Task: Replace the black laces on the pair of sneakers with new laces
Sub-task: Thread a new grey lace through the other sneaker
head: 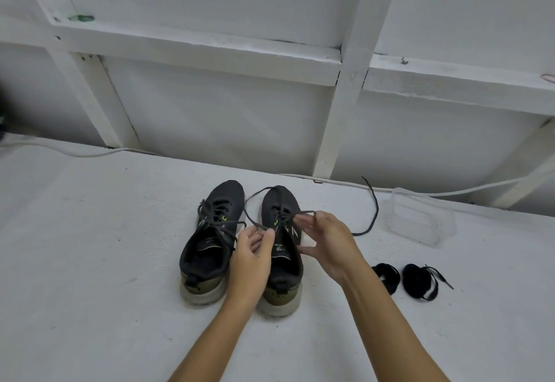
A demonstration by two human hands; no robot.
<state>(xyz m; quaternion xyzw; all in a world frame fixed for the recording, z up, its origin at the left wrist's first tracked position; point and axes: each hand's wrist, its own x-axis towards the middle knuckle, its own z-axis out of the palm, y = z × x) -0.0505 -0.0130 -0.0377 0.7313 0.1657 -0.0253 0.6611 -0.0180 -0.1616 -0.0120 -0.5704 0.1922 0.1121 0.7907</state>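
A white table point(90, 261) carries everything, backed by a white framed wall point(228, 111). Two dark sneakers stand side by side, toes pointing away. The left sneaker point(210, 240) sits just left of the left hand point(250, 264), its black lace tied. The right sneaker point(280, 249) lies under and between both hands. One clear plastic container point(420, 219) rests beyond and to the right of the right hand point(330, 246). Two coiled black new laces point(419, 281) lie on the table right of the right forearm, just beside each other. A white cable point(345, 183) runs along the table's far edge. The left hand pinches the right sneaker's undone old lace point(371, 216) between thumb and fingers; the right hand's fingertips pinch it near the eyelets. The lace's free end trails right, beyond the right hand. No writing is readable.
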